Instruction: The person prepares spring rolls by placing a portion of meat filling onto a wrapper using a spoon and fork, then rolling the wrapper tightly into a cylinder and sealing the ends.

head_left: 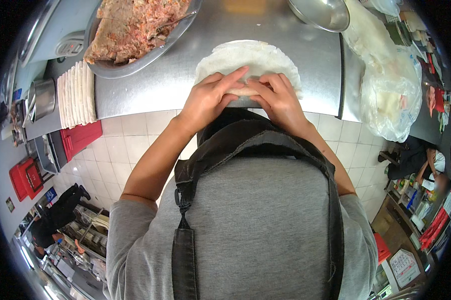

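A round, thin, pale wrapper sheet [248, 52] lies on the steel worktop [146, 92], its near edge folded over into a roll close to the table's front edge. My left hand [214, 92] is on the left part of that roll, fingers bent over it and thumb on the near side. On the right part, my right hand [276, 90] pinches the roll between thumb and fingers. A large steel bowl [135, 71] of minced meat filling [135, 30] stands at the upper left, with a metal utensil stuck in it. Several finished pale rolls [76, 93] lie side by side at the left.
At the upper right sits an empty-looking steel bowl [323, 17]. Beside it are plastic bags [390, 97] with pale contents. A steel container [41, 99] stands far left, above a red bin lid [81, 139]. One person is at lower left [56, 215], another at far right [431, 165].
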Demonstrator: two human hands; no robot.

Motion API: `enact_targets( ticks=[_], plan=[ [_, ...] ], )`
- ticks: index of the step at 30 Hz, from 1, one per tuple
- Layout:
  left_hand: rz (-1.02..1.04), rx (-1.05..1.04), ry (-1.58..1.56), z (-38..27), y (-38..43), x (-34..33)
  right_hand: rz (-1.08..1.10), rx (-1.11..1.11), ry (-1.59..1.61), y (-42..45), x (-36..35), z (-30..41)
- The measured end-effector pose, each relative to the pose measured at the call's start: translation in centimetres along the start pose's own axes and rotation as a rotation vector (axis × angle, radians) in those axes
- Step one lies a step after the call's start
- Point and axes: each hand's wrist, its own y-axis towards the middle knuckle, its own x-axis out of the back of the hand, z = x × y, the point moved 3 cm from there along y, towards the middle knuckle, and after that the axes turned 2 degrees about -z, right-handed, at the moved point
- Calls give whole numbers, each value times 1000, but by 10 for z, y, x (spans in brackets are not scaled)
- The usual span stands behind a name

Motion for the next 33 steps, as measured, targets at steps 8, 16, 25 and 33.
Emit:
enact_targets(
  ticks=[8,16,25,33],
  plan=[
    [124,397,-358,13,13,4,-63,85,-80,-5,3,-9],
    [44,108,-46,9,11,8,-47,81,-153,6,6,-10],
    [154,441,-341,22,21,14,-91,126,-194,2,6,-16],
    [51,288,-234,22,21,20,-78,82,-194,15,8,-12]
  ],
)
